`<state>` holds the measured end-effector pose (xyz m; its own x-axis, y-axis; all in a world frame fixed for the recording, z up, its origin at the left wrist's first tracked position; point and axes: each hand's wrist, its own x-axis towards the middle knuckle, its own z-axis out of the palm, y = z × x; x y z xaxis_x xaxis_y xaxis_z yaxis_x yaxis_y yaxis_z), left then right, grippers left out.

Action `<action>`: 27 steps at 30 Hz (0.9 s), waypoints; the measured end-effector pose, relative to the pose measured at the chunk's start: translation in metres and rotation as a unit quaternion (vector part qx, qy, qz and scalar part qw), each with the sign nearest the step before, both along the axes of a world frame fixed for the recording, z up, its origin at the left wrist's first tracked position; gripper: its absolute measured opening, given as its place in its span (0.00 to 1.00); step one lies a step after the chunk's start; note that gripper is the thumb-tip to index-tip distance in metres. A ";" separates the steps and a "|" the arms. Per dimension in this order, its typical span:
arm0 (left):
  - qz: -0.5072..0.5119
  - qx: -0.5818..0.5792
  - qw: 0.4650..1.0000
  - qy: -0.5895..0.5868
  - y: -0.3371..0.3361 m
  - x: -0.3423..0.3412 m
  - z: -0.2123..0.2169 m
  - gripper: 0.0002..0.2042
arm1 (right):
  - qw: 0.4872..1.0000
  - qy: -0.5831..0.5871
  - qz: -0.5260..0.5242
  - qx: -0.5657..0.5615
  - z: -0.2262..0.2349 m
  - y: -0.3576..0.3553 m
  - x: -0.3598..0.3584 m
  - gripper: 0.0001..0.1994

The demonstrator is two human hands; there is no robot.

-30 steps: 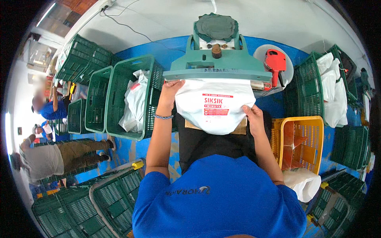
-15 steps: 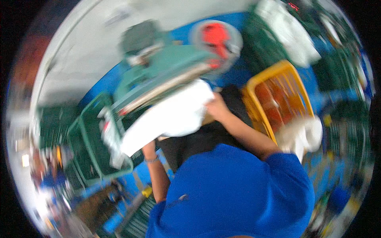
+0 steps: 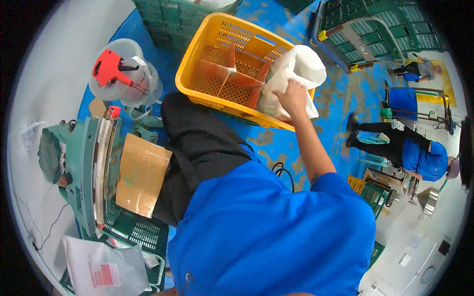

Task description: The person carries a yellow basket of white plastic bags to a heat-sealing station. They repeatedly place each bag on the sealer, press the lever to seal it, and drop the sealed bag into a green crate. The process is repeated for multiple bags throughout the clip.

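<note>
My right hand [image 3: 292,97] reaches out to a white bag [image 3: 298,66] standing in the right end of a yellow plastic crate [image 3: 197,47]. Its fingers are bent and pressed together on the bag's edge. Orange-red dividers [image 3: 232,69] split the rest of the crate into compartments. My left hand is out of sight. At the lower left, a flat white bag with a red printed patch [image 3: 101,266] lies over a green crate [image 3: 131,224]. Beside my legs stands a green machine with a long bar [image 3: 89,175], and a cardboard-brown board [image 3: 143,175] in front of it.
A clear tub [image 3: 129,49] with a red-handled tool [image 3: 111,69] stands beyond the machine. Green crates [image 3: 173,29] are stacked at the back, and a trolley of green crates [image 3: 365,37] is at the far right. Another person [image 3: 424,155] in blue stands at the right.
My view has swung toward the yellow crate. Both hands were holding a white bag at the green machine; now my right hand is on the white bag in the crate and my left has left view.
</note>
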<state>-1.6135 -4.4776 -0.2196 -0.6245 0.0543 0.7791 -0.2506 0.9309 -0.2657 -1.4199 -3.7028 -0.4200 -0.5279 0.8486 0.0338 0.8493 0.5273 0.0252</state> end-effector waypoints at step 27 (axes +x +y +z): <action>-0.780 0.430 0.326 -0.318 0.592 0.023 0.017 0.13 | 0.707 0.586 0.363 -0.160 0.344 -0.119 -0.060 0.09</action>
<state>-1.5900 -3.8854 -0.2026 -0.4099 0.6239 0.6654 0.5563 -0.4071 0.7244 -1.4803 -3.8215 -0.0764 -0.5974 0.4314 0.6760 -0.3089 0.6541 -0.6904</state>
